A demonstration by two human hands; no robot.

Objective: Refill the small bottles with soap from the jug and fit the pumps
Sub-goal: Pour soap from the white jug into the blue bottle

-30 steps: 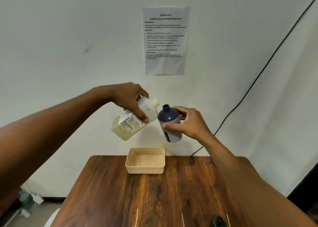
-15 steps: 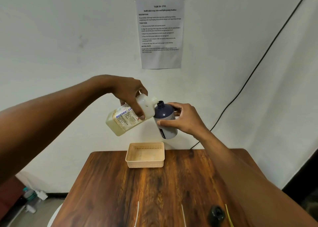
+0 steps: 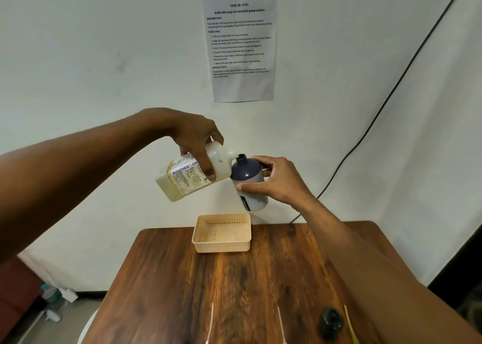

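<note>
Jug (image 3: pixel 180 182) of pale soap is held in the air over the far edge of the table (image 3: pixel 234 286), tilted spout-down to the right. Left hand (image 3: pixel 195 140) grips its upper body from above, thumb across the label. Spout sits at the open neck of the small bottle (image 3: pixel 246 170), dark blue on top, leaning slightly; contact vs. narrow gap cannot be told. Right hand (image 3: pixel 276 182) wraps the bottle from its right side, thumb across the front. Peach basket (image 3: pixel 221 246) sits below both at the far edge, approx. centre. Table has a dark wood-grain top and stands against a white wall. At the near edge lie two thin white tubes (image 3: pixel 211 320) and, twd. the near-right corner, a black pump head (image 3: pixel 330 321) w/ a yellow tube (image 3: pixel 349 325) just beside it. A printed sheet (image 3: pixel 241 46) hangs on the wall above the hands. A black cable (image 3: pixel 391 93) runs diagonally from upper right down twd. the table's far edge. Blurred items (image 3: pixel 52 302) lie on the floor, lower left.
</note>
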